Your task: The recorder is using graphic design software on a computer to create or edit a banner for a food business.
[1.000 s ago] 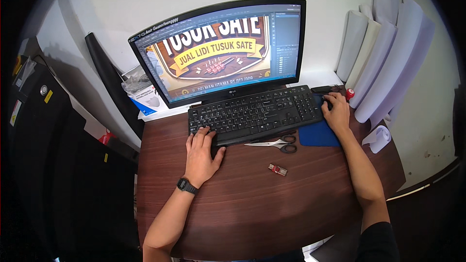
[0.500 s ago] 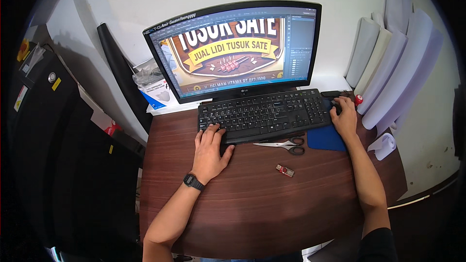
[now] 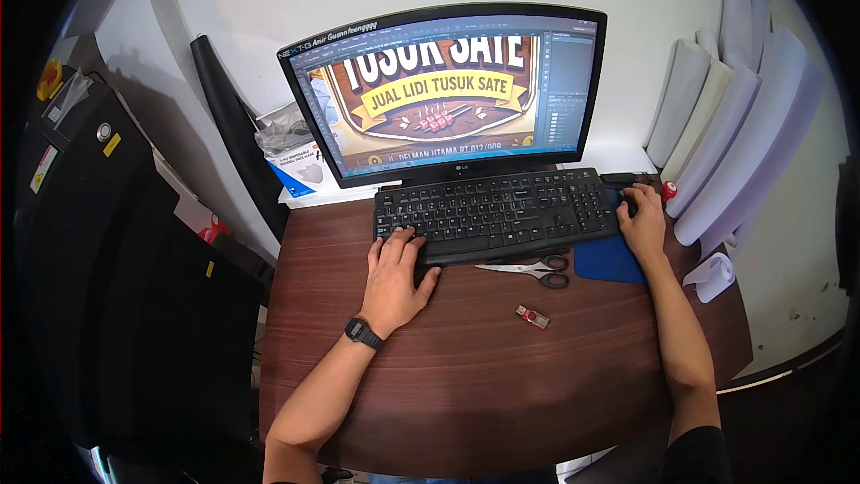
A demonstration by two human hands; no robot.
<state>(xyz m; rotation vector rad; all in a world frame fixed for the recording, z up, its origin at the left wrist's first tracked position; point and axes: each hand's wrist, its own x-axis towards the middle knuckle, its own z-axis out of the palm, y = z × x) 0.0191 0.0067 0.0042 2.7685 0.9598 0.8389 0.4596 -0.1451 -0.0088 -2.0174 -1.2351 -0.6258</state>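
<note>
My left hand, a black digital watch on its wrist, rests with fingers spread on the lower left keys of a black keyboard. The thumb lies apart on the desk side of it. At the right, my right hand curves over a dark computer mouse, mostly hidden under the fingers, on a blue mouse pad. Behind the keyboard stands a monitor showing a brown and yellow sign design with skewered meat in an editing program.
Scissors with dark handles lie just below the keyboard, and a red USB stick nearer on the wooden desk. Paper rolls lean at the right wall; a face mask box sits left. A black cabinet fills the left side.
The whole view has shifted slightly, so the monitor and keyboard appear a little further right. Both hands stay at the keyboard and mouse; the design on the screen looks the same.
</note>
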